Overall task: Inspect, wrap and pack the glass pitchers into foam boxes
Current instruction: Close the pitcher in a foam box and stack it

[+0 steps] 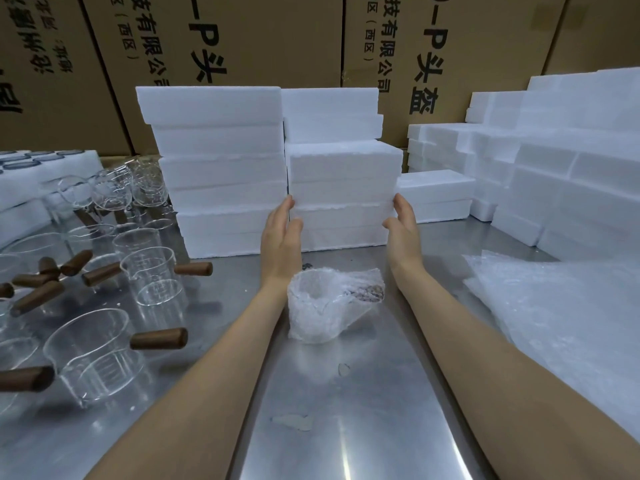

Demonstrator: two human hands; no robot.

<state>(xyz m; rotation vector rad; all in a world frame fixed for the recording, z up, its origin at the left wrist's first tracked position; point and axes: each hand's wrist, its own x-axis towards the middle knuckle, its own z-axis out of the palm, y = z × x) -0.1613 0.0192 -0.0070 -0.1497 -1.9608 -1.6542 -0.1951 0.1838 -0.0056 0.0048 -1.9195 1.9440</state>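
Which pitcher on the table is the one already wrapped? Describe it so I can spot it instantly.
On the steel table, look in front of the middle foam box stack that the left hand and right hand flank. The wrapped pitcher lies between the forearms. Unlike the bare glass pitchers to the left, it is covered in crinkled bubble wrap.

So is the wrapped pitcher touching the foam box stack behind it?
Apart. In the head view, bare metal table shows between the wrapped pitcher and the foam box stack.
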